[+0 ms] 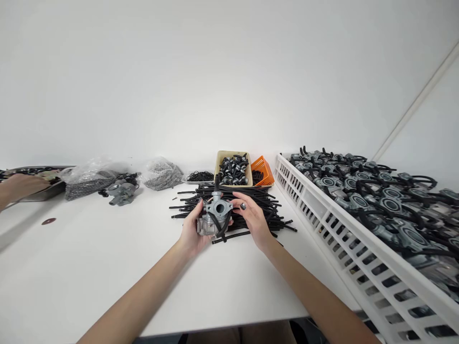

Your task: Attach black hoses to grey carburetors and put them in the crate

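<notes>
My left hand (191,229) grips a grey metal carburetor (219,208) by its left side, thumb in front. The carburetor is held upright above the table, with its round bore facing me. It has a clear bowl (206,226) at the bottom, a black piece on top and a short black hose (217,224) looped across its front. Closed in at the right edge of the flange is my right hand (254,219), its fingertips on the carburetor and its index finger stretched out. Behind and below both hands lies a loose pile of black rubber hoses (276,220).
A white slatted crate (333,215) full of carburetors stands right. At the back are a cream bin (216,167) of black-and-silver parts, an orange basket (266,167) and plastic bags (163,173). Another carburetor (122,192) and a red-brown disc (49,221) lie left, near another person's hand (27,185).
</notes>
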The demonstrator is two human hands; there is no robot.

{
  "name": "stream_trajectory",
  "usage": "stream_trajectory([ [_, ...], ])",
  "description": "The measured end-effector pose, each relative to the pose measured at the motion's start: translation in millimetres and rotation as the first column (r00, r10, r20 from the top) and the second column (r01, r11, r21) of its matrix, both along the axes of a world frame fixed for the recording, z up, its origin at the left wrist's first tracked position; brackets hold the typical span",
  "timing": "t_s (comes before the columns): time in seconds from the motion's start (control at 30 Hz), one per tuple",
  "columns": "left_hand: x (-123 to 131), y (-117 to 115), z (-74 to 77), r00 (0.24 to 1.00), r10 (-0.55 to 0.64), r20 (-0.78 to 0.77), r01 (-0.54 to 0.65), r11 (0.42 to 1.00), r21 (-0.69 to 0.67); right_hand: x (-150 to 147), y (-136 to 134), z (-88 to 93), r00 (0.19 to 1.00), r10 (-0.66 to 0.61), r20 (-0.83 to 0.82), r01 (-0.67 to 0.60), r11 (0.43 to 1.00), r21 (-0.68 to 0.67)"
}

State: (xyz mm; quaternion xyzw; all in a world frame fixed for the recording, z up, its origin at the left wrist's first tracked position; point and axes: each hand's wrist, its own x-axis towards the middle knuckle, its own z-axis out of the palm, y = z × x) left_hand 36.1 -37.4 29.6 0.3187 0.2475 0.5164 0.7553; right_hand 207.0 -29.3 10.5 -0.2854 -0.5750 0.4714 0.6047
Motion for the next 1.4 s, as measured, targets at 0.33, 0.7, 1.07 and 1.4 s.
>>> stream_trajectory([
  [0.33, 1, -10, -6.3, 0.850, -0.526, -0.033, 0.523, 0.849, -0.083, 9, -6, 14.6, 0.999, 0.035, 0.022, -0.035, 0.999, -0.001],
  [0.7, -1, -10, -5.2, 0.791, -0.611, -0.035, 0.612, 0.791, 0.009, 10, -8, 18.8, 0.997, 0.077, 0.010, -0.078, 0.995, 0.058],
  [1.07, 4, -7, -10.4, 0.964, -0.258, -0.065, 0.264, 0.959, 0.101, 10, -1, 4.0, 0.998, 0.050, 0.043, -0.053, 0.995, 0.080],
  [1.4, 3, 10, -27.6, 0.835, 0.493, -0.246, -0.352, 0.821, 0.450, -13, -4, -11.1, 0.958, 0.089, 0.274, -0.102, 0.994, 0.037],
])
